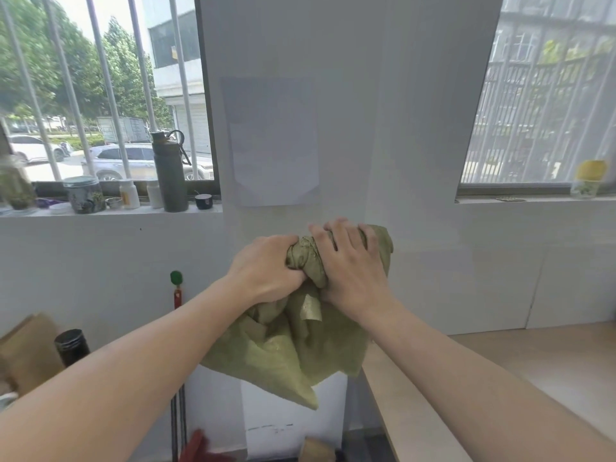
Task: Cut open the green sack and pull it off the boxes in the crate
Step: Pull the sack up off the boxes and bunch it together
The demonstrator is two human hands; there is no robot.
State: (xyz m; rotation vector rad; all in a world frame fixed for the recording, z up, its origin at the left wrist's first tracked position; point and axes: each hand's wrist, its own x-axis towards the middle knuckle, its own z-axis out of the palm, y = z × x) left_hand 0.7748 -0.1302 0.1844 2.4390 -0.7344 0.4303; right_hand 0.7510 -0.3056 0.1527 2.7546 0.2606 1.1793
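The green sack (286,355) hangs in the air in front of the white wall, bunched at its top and loose below. My left hand (266,268) grips the bunched top from the left. My right hand (350,265) clamps over the same bunch from the right, fingers spread across the fabric. Both arms are stretched forward at chest height. No crate or boxes are in view, and no cutting tool is in either hand.
A wooden table (500,378) runs along the right. The left windowsill holds a dark bottle (168,171), a jar (83,195) and small white containers (129,194). A black-lidded jar (71,346) and brown cardboard (26,351) sit lower left. A red-handled tool (177,295) leans on the wall.
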